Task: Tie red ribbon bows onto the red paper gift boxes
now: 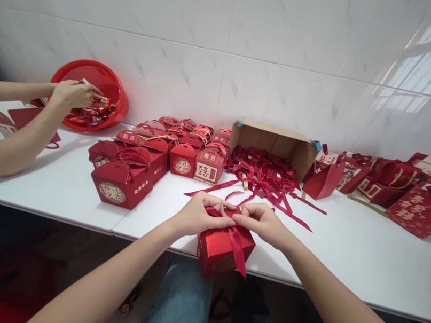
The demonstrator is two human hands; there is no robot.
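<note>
A red gift box (222, 249) sits at the table's front edge, its near end jutting over. On top of it my left hand (205, 215) and my right hand (263, 223) meet, fingertips pinched around a dark red ribbon (239, 254). One end of that ribbon hangs down the box's near side. Both hands are closed on the ribbon, though the exact grip at the fingertips is partly hidden. Just behind them lies a heap of loose red ribbons (266, 172), spilling from a tipped cardboard box (275, 138).
Several red gift boxes (128, 175) stand in rows to the left. Red gift bags (427, 209) line the right side. At the far left, a co-worker's hand (74, 94) reaches into a red plastic basket (123, 107) of wrapped sweets. A tiled wall (228, 77) bounds the white table.
</note>
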